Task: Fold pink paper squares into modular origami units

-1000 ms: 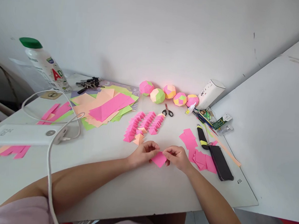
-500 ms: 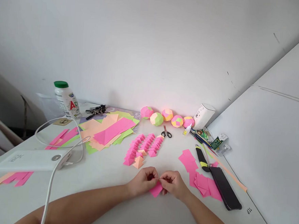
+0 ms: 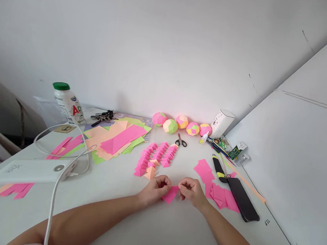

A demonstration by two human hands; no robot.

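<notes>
White desk (image 3: 133, 232) against a pale wall (image 3: 157, 43), listed by clock positions around one pink square (image 3: 170, 194) at front centre: white power bank (image 3: 28, 171), nine o'clock; layered paper sheets (image 3: 123, 140), ten; folded paper units (image 3: 160, 153) in rows, eleven. Left hand (image 3: 154, 191), nine, fingers pinching the square's left side; five faceted paper balls (image 3: 182, 122), twelve; right hand (image 3: 192, 193), three, fingers drawn narrow, holding its right corner. Loose pink pieces (image 3: 218, 196), three, beside a black phone (image 3: 243, 199).
</notes>
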